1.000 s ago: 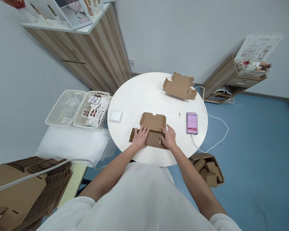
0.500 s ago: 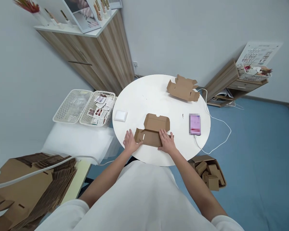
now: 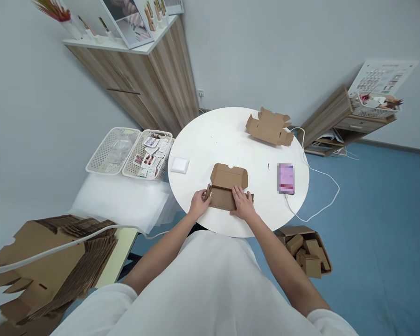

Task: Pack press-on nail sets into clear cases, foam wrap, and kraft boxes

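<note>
A flat brown cardboard box blank [image 3: 227, 184] lies near the front edge of the round white table [image 3: 231, 140]. My left hand [image 3: 199, 204] pinches its left side flap, which now stands upright. My right hand [image 3: 243, 205] lies flat on the blank's near panel, fingers stretched out and pressing down. The far panel with its notched edge lies open toward the table's middle.
A second half-folded cardboard box [image 3: 270, 127] sits at the table's far side. A phone [image 3: 286, 178] on a white cable and a white pad [image 3: 179, 164] also lie there. Two white baskets [image 3: 133, 151] stand left; flat blanks [image 3: 49, 261] and a carton of folded boxes [image 3: 306, 254] are lower down.
My left hand slid off the blank's middle to its left end and raised the side flap. My right hand stayed pressed on the near panel. The view shifted slightly.
</note>
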Available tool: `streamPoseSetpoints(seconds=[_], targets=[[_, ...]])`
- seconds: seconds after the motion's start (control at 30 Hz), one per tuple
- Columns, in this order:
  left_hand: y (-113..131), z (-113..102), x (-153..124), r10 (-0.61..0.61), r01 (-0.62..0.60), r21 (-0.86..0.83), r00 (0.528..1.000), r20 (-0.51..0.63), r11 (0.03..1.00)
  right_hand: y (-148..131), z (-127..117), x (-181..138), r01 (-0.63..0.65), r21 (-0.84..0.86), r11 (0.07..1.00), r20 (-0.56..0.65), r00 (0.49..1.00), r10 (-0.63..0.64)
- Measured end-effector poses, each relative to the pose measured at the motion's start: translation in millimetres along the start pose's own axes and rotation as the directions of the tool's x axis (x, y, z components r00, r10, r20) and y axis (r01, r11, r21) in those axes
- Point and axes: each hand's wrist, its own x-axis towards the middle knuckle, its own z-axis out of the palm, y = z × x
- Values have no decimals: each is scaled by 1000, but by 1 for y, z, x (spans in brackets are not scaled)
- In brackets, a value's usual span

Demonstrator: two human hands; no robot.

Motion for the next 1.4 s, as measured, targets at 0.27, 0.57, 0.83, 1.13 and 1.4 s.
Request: streamPoseSetpoints(seconds=[0.27, 0.57, 0.83, 1.13, 1.4], targets=[[6, 5, -1, -48, 42, 73, 996, 73, 996, -6, -2, -2, 42, 4, 999, 2, 999, -42], [9, 4, 6, -63, 26, 373, 994, 86, 927, -6, -4, -5, 114, 2, 993, 32, 993, -114], [10, -4, -8, 143, -187, 300, 976, 164, 935, -4, -4, -3, 114, 2, 993, 34, 993, -114], [21, -6, 4, 96, -230, 358, 930, 354, 905, 7, -11, -22, -28, 223, 974, -212, 974, 76], [25, -6, 7, 88, -218, 334, 928, 363, 917, 24, 9, -47, -269, 831, 487, 6, 880, 475]])
